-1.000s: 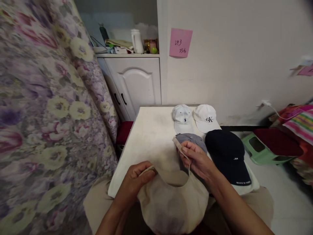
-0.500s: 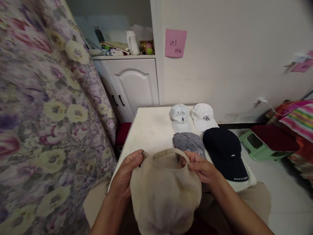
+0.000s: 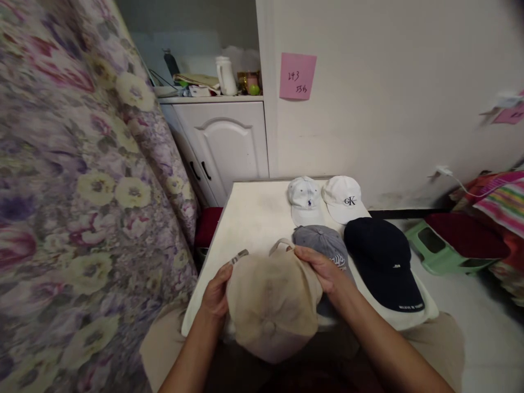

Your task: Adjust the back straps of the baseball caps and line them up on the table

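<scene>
I hold a beige cap (image 3: 270, 300) crown-up over the near edge of a small white table (image 3: 251, 224). My left hand (image 3: 215, 295) grips its left side, fingers curled under the rim. My right hand (image 3: 323, 270) grips its right side near the back strap, whose loose end with a metal buckle (image 3: 238, 255) sticks out at the far side. Just beyond my right hand lies a grey cap (image 3: 323, 243), partly hidden by it. A dark navy cap (image 3: 382, 259) lies to the right. Two white caps (image 3: 305, 196) (image 3: 344, 196) sit at the table's far edge.
A floral curtain or bedcover (image 3: 82, 191) fills the left side. A white cabinet (image 3: 223, 144) with a jug and clutter on top stands behind the table. A pink note (image 3: 297, 76) is stuck on the wall. A green stool (image 3: 438, 245) and striped bedding (image 3: 501, 202) are at the right.
The beige cap has been turned from opening-up to crown-up and moved forward over the table edge; both hands shifted from the strap ends to the cap's sides.
</scene>
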`<state>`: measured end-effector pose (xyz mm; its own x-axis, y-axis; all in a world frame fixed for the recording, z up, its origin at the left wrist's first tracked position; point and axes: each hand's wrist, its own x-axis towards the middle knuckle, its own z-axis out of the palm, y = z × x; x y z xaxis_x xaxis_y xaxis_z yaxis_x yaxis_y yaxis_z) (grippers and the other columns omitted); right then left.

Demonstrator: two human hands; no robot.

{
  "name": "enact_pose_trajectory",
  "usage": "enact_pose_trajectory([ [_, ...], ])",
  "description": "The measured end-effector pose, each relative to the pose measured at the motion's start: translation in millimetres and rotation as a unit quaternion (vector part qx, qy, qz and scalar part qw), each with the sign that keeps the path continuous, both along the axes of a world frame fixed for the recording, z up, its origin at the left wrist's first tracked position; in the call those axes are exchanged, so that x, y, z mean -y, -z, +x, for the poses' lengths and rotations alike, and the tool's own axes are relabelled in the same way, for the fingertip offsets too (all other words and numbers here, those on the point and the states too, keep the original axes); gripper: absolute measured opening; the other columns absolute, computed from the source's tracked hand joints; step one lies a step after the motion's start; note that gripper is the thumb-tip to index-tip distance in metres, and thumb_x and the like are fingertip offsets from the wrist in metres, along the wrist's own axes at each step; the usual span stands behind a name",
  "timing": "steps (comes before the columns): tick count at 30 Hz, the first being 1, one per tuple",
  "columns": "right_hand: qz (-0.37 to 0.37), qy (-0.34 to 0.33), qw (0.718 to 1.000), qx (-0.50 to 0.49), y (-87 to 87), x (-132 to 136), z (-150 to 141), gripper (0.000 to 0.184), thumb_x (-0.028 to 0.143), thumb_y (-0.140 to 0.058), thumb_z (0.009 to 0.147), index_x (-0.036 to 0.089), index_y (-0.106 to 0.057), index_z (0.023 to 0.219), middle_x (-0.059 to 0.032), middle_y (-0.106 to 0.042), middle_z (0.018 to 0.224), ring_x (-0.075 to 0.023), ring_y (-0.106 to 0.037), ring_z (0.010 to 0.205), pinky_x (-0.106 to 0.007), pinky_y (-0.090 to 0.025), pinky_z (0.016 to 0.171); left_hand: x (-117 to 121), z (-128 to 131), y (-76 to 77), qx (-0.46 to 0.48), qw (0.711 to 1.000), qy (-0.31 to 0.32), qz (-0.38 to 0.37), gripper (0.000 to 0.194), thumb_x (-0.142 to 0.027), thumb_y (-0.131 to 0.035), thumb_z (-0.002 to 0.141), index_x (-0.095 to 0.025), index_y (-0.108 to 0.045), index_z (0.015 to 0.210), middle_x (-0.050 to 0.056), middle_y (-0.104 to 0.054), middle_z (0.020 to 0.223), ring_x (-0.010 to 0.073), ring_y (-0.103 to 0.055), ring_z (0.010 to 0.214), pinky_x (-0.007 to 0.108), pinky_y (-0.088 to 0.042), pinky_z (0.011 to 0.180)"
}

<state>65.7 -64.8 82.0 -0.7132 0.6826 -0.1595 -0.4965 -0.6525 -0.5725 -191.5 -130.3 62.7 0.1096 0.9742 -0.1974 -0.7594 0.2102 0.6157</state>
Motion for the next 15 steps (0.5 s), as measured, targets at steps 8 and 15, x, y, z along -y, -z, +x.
enact_pose_trajectory([
  [8, 0.038, -0.049, 0.997, 0.054, 21.6, 7.8, -2.4, 0.035, 0.021, -0.082, 0.066, 0.01, -0.069, 0.097, -0.0067, -0.075, 0.081, -0.0168, -0.072, 0.07, -0.025, -0.056, 0.069, -7.7, -9.0, 20.5, 0.077, 0.995, -0.025, -0.055, 0.018, -0.018, -0.059, 0.086, -0.014, -0.076, 0.09, 0.006, -0.079, 0.08, 0.0208, -0.075, 0.074, 0.03, -0.058, 0.082],
  [15, -0.001, 0.015, 1.0, 0.001, 15.1, 5.9, -13.1, 0.031, 0.029, -0.082, 0.065, 0.015, -0.068, 0.089, -0.0046, -0.075, 0.076, -0.019, -0.072, 0.073, -0.026, -0.058, 0.063, -6.8, -9.7, 29.4, 0.114, 0.993, 0.027, -0.028, 0.03, -0.029, -0.051, 0.092, -0.017, -0.076, 0.1, 0.006, -0.079, 0.096, 0.0215, -0.074, 0.09, 0.031, -0.052, 0.093],
])
